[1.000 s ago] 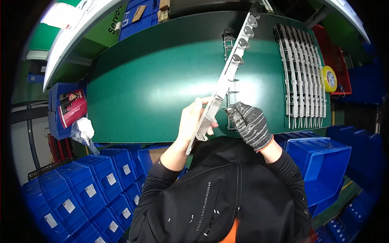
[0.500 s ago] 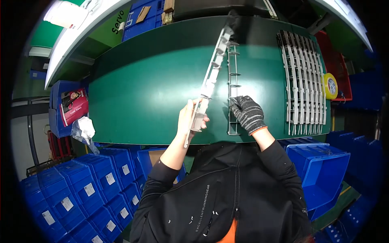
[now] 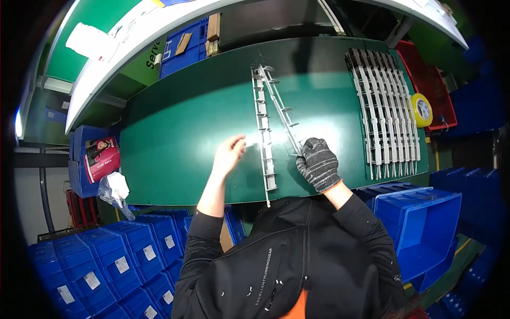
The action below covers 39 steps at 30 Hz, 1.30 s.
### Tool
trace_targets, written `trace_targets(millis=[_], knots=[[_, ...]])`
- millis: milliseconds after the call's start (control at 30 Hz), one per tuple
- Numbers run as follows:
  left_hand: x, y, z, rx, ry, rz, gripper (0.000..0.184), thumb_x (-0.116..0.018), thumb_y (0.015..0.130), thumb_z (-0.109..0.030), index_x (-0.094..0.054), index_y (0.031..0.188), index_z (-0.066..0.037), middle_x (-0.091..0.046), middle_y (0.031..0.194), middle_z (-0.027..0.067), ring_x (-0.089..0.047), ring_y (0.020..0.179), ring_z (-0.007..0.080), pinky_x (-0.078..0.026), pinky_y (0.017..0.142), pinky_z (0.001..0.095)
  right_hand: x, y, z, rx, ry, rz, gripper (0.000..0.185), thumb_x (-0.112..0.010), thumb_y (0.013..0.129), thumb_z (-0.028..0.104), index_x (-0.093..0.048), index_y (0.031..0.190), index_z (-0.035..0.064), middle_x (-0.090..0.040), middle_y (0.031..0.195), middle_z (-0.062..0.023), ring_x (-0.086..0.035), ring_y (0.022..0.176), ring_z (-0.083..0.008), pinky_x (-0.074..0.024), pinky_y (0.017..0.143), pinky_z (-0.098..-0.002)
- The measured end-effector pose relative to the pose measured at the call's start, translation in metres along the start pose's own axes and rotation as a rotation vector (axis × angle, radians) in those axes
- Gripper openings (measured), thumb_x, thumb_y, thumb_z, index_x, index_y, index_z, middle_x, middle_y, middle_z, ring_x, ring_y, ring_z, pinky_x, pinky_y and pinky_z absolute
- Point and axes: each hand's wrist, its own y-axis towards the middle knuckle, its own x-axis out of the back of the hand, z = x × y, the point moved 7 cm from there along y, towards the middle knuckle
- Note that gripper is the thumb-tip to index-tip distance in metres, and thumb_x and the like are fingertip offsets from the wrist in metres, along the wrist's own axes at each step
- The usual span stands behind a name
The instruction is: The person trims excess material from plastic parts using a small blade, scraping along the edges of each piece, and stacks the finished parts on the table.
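Note:
A long pale slotted strip with small cross tabs [image 3: 267, 154] lies lengthwise on the green table, its near end reaching over the front edge. Just left of it, apart from the strip, my bare left hand [image 3: 229, 153] hovers with its fingers loosely bent and nothing in them. My right hand [image 3: 319, 164], in a dark grey striped glove, is closed around the near end of a second strip with rounded tabs [image 3: 284, 116]. That strip slants away to the left, and its far end meets or overlaps the first one's. The gloved fingers hide its near end.
A row of several similar strips [image 3: 390, 117] lies side by side at the right, beside a yellow tape roll [image 3: 422, 110] and a red bin [image 3: 427, 80]. An open blue crate [image 3: 425, 228] stands below right. Stacked blue crates [image 3: 111, 260] fill the lower left.
My left hand has set its strip down on the table and let go, moving left. The strip in my right hand has swung aslant, its far end leftward. The view has shifted slightly.

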Motion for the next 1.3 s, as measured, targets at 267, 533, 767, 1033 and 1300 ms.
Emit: trace_targets(millis=[267,533,767,1033,1300], knots=[[0.082,0.013,-0.089,-0.349,-0.843,-0.432,0.023,-0.049,0.089,-0.024,-0.053,0.093,-0.001,-0.052,0.077,0.0042,-0.050,0.064,0.0123,-0.042,0.055,0.0252,0.038,-0.039,0.075,0.424,0.127,-0.034,0.024,-0.062,0.063,0.021,-0.061,0.082,0.0066,-0.056,0.087,-0.0078,-0.055,0.078,-0.0245,-0.0481,0.061,-0.0353],[0.148,-0.092,-0.221,-0.910,-0.739,-0.632,0.016,-0.049,0.088,-0.009,-0.054,0.097,0.003,-0.060,0.075,0.0082,-0.046,0.047,0.0050,-0.036,0.039,0.0149,0.075,-0.028,0.023,0.046,0.879,-0.333,0.017,-0.059,0.080,0.023,-0.061,0.086,0.0068,-0.057,0.068,-0.0034,-0.056,0.062,-0.0158,-0.0451,0.055,-0.0275],[0.036,-0.073,-0.185,-0.276,-0.095,-0.159,0.022,-0.063,0.081,-0.023,-0.059,0.074,-0.003,-0.058,0.060,0.0022,-0.049,0.049,0.0039,-0.037,0.043,0.0177,0.057,-0.012,0.026,0.079,0.901,-0.096,0.020,-0.056,0.082,0.022,-0.061,0.086,0.0027,-0.059,0.075,-0.0107,-0.057,0.067,-0.0238,-0.0451,0.061,-0.0332],[-0.048,-0.071,-0.111,0.025,-0.438,0.205,0.020,-0.058,0.084,-0.019,-0.061,0.087,0.001,-0.057,0.068,0.0022,-0.056,0.055,0.0088,-0.047,0.053,0.0217,0.061,-0.018,0.051,0.036,0.724,-0.079,0.017,-0.056,0.080,0.017,-0.060,0.088,0.0021,-0.059,0.078,-0.0150,-0.058,0.071,-0.0309,-0.0454,0.063,-0.0367],[-0.057,-0.070,-0.106,0.033,-0.486,0.292,0.025,-0.058,0.084,-0.022,-0.062,0.087,0.002,-0.057,0.066,0.0027,-0.055,0.052,0.0080,-0.047,0.049,0.0203,0.054,-0.021,0.054,0.003,0.701,-0.011,0.015,-0.057,0.079,0.017,-0.061,0.085,0.0032,-0.059,0.075,-0.0145,-0.057,0.068,-0.0313,-0.0447,0.060,-0.0379]])
